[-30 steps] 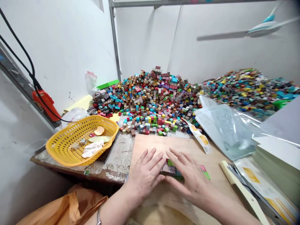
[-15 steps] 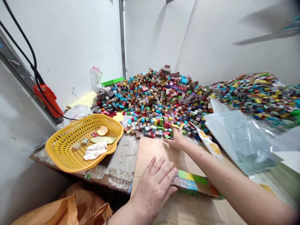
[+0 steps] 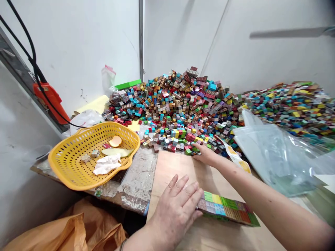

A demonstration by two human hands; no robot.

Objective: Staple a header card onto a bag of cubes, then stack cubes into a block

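My left hand (image 3: 180, 204) lies open, fingers stretched out, against the left end of a row of joined colourful cubes (image 3: 226, 207). The row has green, yellow, blue and brown patterned faces and rests on a pale wooden board (image 3: 171, 167). My right hand (image 3: 206, 154) is at the front edge of a large heap of small patterned cubes (image 3: 178, 104). Its thumb and forefinger are apart beside some green cubes; the other fingers are mostly hidden. My right forearm passes over the far side of the row.
A yellow plastic basket (image 3: 70, 170) holding scraps and a few cubes stands at the left. Clear plastic bags (image 3: 272, 153) lie at the right, before a second heap of cubes (image 3: 295, 104). Brown bags (image 3: 65, 230) sit below the table edge. A fan blade (image 3: 288, 33) shows upper right.
The view has shifted slightly. My right hand stays at the heap's front edge, its fingers a little farther in among the green cubes. My left hand remains against the row.
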